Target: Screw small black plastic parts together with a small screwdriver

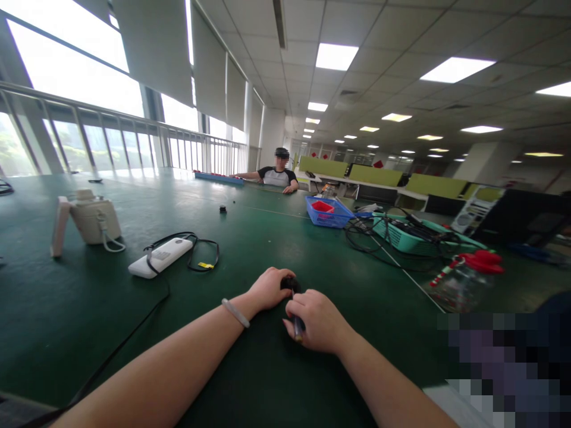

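Observation:
In the middle of the view, my left hand [270,288] is closed around a small black rounded object [291,283] on the green table. What kind of object it is I cannot make out. My right hand [317,321] grips a screwdriver [298,329], its handle end towards me and its thin shaft pointing at the black object. Fingers partly hide both things, and whether the tip touches the object is not visible. A pale bangle [235,312] circles my left wrist.
Left of my hands lie a white power strip [165,257] with a black cable and a beige container [94,220]. To the right stand a blue basket [328,221], a green basket [401,238] with cables, and a red-lidded clear jar [466,291]. A person [277,176] sits at the far end.

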### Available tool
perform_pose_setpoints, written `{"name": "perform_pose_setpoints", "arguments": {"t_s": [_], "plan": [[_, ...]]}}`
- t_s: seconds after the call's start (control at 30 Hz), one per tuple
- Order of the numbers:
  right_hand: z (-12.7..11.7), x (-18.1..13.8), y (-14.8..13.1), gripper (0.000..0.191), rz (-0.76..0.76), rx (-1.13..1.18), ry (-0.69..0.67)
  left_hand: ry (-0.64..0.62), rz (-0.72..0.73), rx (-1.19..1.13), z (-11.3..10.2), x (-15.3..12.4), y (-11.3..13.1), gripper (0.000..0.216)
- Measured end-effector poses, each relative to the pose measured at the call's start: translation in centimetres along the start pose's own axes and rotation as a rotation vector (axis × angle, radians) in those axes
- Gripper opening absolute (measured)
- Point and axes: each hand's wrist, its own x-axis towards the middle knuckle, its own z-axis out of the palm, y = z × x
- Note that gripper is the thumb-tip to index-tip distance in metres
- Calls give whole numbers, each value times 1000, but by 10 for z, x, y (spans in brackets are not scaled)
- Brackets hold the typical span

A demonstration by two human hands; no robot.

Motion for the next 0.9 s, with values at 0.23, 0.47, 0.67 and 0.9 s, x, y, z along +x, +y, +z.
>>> {"name": "perform_pose_setpoints", "arguments": {"t_s": [0.23,0.47,0.67,0.9], "plan": [[-3,-1,4,12,56,28,76,-8,33,11,0,-1,1,39],[-4,-3,9,17,106,42,158,-2,29,9,1,-1,1,41],[0,-4,12,18,115,28,211,-7,13,12,2,-1,1,41],[-1,-4,12,19,105,14,197,3,31,9,4,0,0,40]]}}
